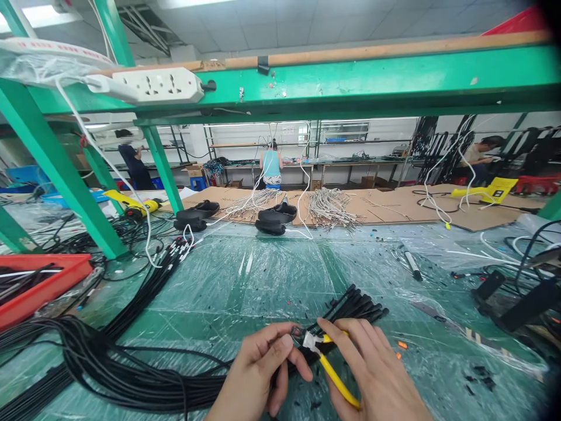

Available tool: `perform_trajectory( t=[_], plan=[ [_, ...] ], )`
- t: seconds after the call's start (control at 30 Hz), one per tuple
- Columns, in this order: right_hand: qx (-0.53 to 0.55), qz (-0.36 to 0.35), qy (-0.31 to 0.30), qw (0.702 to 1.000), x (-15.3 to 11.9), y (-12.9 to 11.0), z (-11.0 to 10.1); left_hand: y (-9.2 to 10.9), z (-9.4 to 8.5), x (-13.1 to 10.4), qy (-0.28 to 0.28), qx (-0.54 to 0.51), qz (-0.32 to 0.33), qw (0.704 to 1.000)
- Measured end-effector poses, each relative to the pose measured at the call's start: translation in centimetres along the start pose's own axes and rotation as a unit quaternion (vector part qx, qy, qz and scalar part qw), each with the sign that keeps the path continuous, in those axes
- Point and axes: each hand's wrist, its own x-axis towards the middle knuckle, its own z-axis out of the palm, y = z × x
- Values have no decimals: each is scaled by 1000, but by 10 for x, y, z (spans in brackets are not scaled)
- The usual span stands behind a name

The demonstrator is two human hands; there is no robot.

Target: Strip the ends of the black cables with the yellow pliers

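Note:
At the lower middle, my left hand [267, 365] is closed, thumb and forefinger pinching a dark cable end. My right hand [372, 368] is wrapped round yellow-handled pliers [335, 377], whose jaws are at the left hand's fingertips. What lies between the jaws is too small to tell. A bundle of black cables [144, 374] runs from the left edge to beneath my hands. Thick black cable ends [362, 305] fan out just beyond my right hand.
A red bin [52, 289] stands at left beside another black cable bundle [153, 286]. Black strapped holders [276, 217] and pale wires [333, 207] lie farther back. A green frame [328, 82] crosses above. Dark brackets [521, 304] are at right. Several people sit or stand beyond.

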Motion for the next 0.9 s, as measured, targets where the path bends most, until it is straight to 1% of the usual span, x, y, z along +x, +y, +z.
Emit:
perform_trajectory(
  t=[0.1,0.33,0.47,0.57,0.67,0.8,0.9],
  plan=[
    [0,-1,3,1000,-1,0,0,1,0,0,1,9,-7,1000],
    [-9,9,-5,1000,0,-2,-2,4,2,-1,28,68,-13,997],
    [-1,13,-7,1000,-3,-2,0,4,4,-2,39,88,-15,995],
    [-4,22,-24,999,-6,-1,3,6,6,-2,51,99,-17,994],
    [-5,28,-42,999,-9,0,7,8,7,-1,69,110,-5,991],
    [45,46,-46,997,-8,-1,10,8,7,-1,85,75,-5,994],
    [129,70,-77,986,-4,-4,7,8,7,-2,81,27,-13,996]
  ],
)
